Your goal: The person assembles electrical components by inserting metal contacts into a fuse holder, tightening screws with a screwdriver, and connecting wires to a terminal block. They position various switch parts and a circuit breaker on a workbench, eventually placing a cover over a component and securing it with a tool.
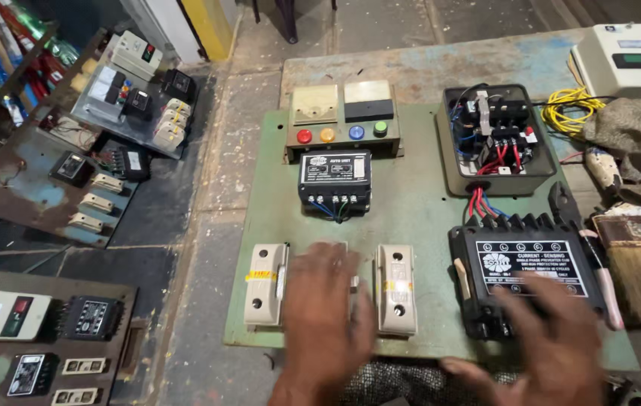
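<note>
Green panel (418, 203): left hand (325, 316) fingers spread over fuses, right hand (553, 338) fingers spread on black unit (519, 271)

Board layout, hands over near edge

Left hand (324, 316) spread between two cream fuse carriers (265, 284) (396, 289) on green metal panel (418, 203); right hand (553, 338) over black ribbed relay unit (523, 274); behind, small black module (334, 180), open starter box (495, 139) to right.

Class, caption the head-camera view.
Left hand over cream fuse holders; right hand on black relay unit on green panel.
</note>
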